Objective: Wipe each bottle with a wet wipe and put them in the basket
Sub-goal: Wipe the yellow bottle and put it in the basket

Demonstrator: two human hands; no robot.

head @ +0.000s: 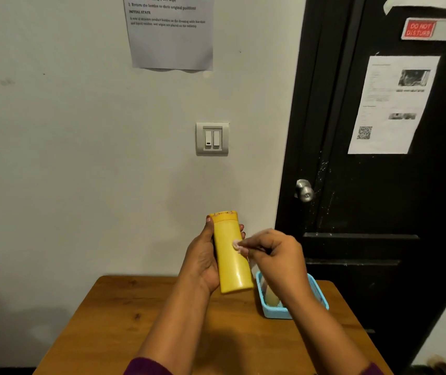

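1. Closest in, two purple sleeves (146,368) sit at the bottom edge, with both forearms reaching forward over the wooden counter (162,320).
2. On the right of the counter stands the light-blue basket (273,313). Something pale lies inside it, but the right forearm covers most of it, so I cannot tell what or how many. My read is that at least one bottle may already be in there.
3. Now the action: the yellow bottle (231,263) is up in the air between the hands, cap uppermost and leaning a little. It is raised above the far part of the counter, to the left of the basket and not inside it.
4. The left hand (201,258) wraps the bottle from the left. The thumb runs up the near edge to the cap, and the fingertips curl round and peek out on the far side.
5. The right hand (278,253) pinches a small pale wad, the wet wipe (237,245), and presses it onto the front of the bottle at about mid-height.
6. So the call is that this bottle is mid-wipe. Finishing the rub and dropping it into the basket are both left to do, and I cannot tell whether more bottles wait out of view.
7. Farther back, a light switch (212,138) and a printed notice (170,33) are fixed to the pale wall.
8. Farthest right is a black door (365,201) with a metal knob (305,190) and a red "do not disturb" sign (419,29).
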